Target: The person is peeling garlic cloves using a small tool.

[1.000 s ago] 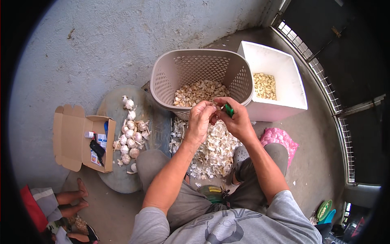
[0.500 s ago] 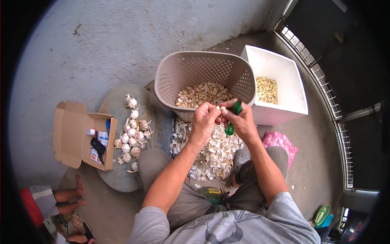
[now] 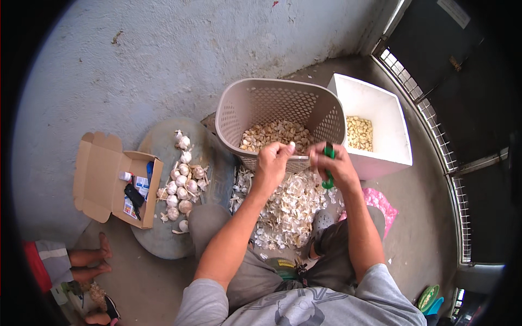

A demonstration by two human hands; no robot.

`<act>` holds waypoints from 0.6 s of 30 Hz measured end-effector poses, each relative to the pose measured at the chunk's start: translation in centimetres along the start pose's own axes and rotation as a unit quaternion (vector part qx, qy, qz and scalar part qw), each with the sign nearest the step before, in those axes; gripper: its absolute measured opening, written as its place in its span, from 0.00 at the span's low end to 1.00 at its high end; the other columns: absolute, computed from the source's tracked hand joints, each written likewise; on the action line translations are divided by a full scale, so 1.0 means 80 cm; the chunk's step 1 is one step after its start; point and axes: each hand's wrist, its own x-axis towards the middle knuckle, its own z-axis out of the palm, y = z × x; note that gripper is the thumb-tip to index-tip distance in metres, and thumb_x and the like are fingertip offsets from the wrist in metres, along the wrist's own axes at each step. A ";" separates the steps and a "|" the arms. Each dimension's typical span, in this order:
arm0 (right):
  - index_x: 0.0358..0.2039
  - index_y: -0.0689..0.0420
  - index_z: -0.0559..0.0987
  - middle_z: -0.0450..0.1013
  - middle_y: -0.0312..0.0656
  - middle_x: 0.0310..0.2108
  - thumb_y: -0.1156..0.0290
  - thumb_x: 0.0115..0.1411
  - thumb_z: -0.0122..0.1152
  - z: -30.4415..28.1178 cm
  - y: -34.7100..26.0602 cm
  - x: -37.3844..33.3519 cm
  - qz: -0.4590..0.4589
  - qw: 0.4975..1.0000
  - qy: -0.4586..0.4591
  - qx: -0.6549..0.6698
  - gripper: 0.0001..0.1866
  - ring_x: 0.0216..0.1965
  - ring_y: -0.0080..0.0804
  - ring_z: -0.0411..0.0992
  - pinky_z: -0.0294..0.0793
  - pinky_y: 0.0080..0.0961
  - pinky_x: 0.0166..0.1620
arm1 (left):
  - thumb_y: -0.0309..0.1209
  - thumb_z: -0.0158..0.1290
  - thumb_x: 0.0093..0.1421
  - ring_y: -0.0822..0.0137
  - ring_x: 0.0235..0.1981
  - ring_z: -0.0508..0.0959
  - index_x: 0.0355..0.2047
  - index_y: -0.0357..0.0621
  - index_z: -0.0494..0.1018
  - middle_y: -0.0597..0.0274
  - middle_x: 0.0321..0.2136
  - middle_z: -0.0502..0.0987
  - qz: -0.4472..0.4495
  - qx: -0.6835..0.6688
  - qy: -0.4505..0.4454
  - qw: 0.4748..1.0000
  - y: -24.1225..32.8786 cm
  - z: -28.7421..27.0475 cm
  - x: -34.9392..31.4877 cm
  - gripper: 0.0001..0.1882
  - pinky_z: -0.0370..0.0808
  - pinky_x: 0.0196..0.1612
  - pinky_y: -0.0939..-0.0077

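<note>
My left hand (image 3: 272, 164) is closed, with a pale garlic clove (image 3: 292, 145) pinched between thumb and fingertips at the near rim of the basket. Just to its right, my right hand (image 3: 343, 167) is smeared by motion and wrapped round a small green-handled tool (image 3: 328, 165); its blade does not show clearly. Unpeeled garlic cloves (image 3: 278, 132) cover the bottom of the tall beige basket (image 3: 228, 106). Beneath both hands spreads a heap of papery garlic skins (image 3: 293, 209) on the floor.
Peeled cloves (image 3: 360, 133) lie in a white foam box (image 3: 387, 127) right of the basket. Whole garlic bulbs (image 3: 182, 187) rest on a round grey top (image 3: 217, 171), beside an opened cardboard box (image 3: 99, 174). A pink bag (image 3: 384, 209) sits by my right knee. Another person's legs (image 3: 89, 264) show lower left.
My hands have come apart: the right one has swung right and slightly down with the green-handled tool. The left still pinches a clove. The whole view has shifted a little.
</note>
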 end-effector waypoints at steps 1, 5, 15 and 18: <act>0.52 0.64 0.79 0.77 0.36 0.29 0.77 0.62 0.66 0.016 -0.008 0.008 -0.028 0.992 0.113 -0.050 0.18 0.16 0.17 0.68 0.64 0.16 0.17 | 0.42 0.61 0.67 0.83 0.23 0.68 0.37 0.39 0.80 0.70 0.23 0.75 0.046 0.090 0.055 0.993 -0.002 -0.002 0.007 0.16 0.64 0.25 0.85; 0.64 0.60 0.73 0.77 0.41 0.42 0.75 0.63 0.67 0.031 -0.003 0.019 -0.064 0.959 0.220 -0.167 0.28 0.26 0.20 0.72 0.72 0.20 0.26 | 0.50 0.55 0.70 0.79 0.23 0.72 0.52 0.36 0.76 0.66 0.25 0.75 -0.027 0.052 0.061 0.996 0.000 -0.017 0.027 0.27 0.70 0.27 0.83; 0.42 0.63 0.81 0.78 0.39 0.33 0.76 0.63 0.67 0.053 0.028 0.030 -0.144 0.965 0.138 -0.173 0.08 0.36 0.25 0.74 0.76 0.29 0.39 | 0.35 0.54 0.72 0.69 0.37 0.82 0.59 0.34 0.65 0.57 0.40 0.79 -0.115 -0.312 -0.065 0.941 0.006 0.002 0.000 0.22 0.82 0.43 0.67; 0.38 0.63 0.80 0.76 0.36 0.28 0.75 0.64 0.66 0.049 0.027 0.028 -0.091 0.974 0.188 -0.086 0.06 0.30 0.20 0.71 0.72 0.24 0.32 | 0.25 0.55 0.69 0.66 0.37 0.84 0.52 0.32 0.71 0.54 0.38 0.82 -0.060 -0.180 -0.078 0.979 0.009 0.009 -0.006 0.14 0.84 0.43 0.69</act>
